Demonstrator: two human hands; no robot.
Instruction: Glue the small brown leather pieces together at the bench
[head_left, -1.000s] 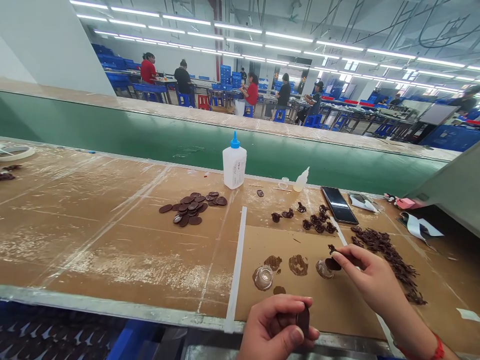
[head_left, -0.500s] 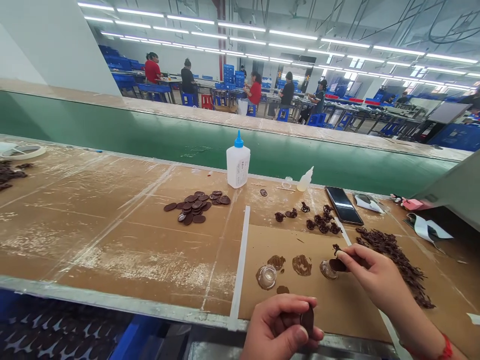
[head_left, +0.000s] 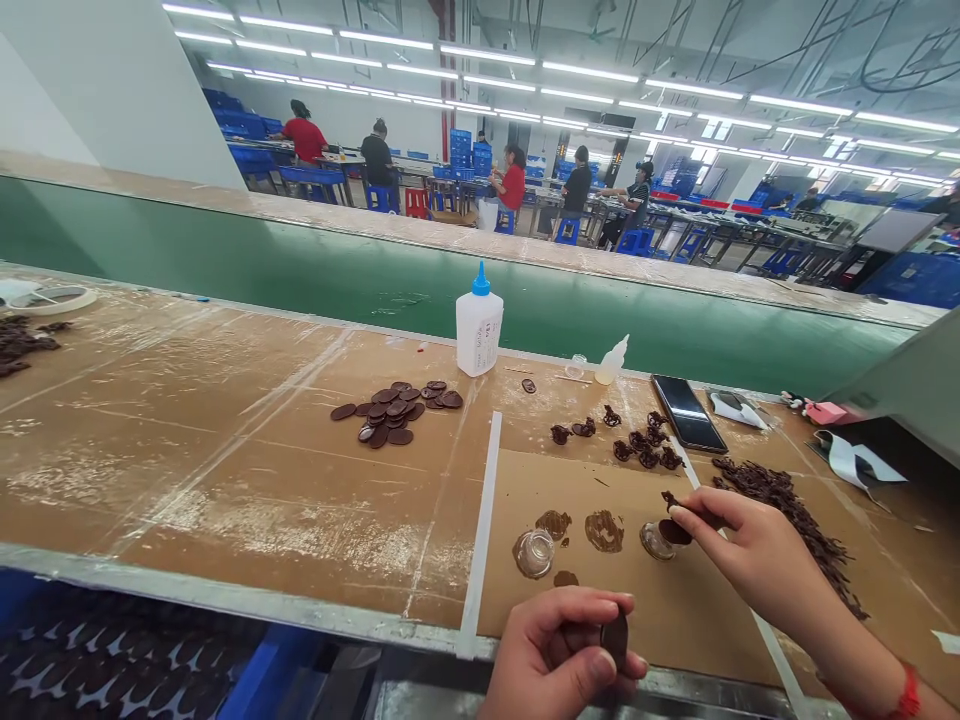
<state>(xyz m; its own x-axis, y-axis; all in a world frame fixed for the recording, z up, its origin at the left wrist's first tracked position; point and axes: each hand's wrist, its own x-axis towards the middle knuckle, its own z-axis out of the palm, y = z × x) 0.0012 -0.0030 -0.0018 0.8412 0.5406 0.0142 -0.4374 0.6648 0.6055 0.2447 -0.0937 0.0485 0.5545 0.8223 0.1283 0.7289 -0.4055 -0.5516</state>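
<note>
Barely anything has shifted since the earlier frame: on my feed the head camera has swung a touch to the left, and both hands sit about where they did.

The right hand [head_left: 757, 570] is nearly closed, thumb and forefinger pinching a dark brown piece [head_left: 675, 532] just above a small glass cup [head_left: 657, 541]; I cannot tell whether the piece touches the cup. The left hand [head_left: 559, 650], at the table's front edge, is curled shut around a dark brown oval disc [head_left: 616, 640], which stands on edge against the fingers with the thumb across the front.

Both hands work at a sheet of kraft paper [head_left: 637, 600] toward the right end of the table [head_left: 225, 480]. On it sit a second glass cup [head_left: 534, 553] and brown smears [head_left: 604, 531]. A long heap of dark cut shapes [head_left: 787, 525] lies right of the right hand, and smaller shapes [head_left: 637, 445] cluster toward the back edge, beside a smartphone [head_left: 688, 413]. Left of a white plastic strip [head_left: 484, 530], a pile of oval discs [head_left: 394, 412] lies on the table, with a glue bottle with a blue nozzle [head_left: 478, 325] and a small squeeze bottle [head_left: 613, 362] along the back edge. Beyond a green conveyor belt [head_left: 450, 285], a co-worker [head_left: 377, 158] sits among others at distant benches.
</note>
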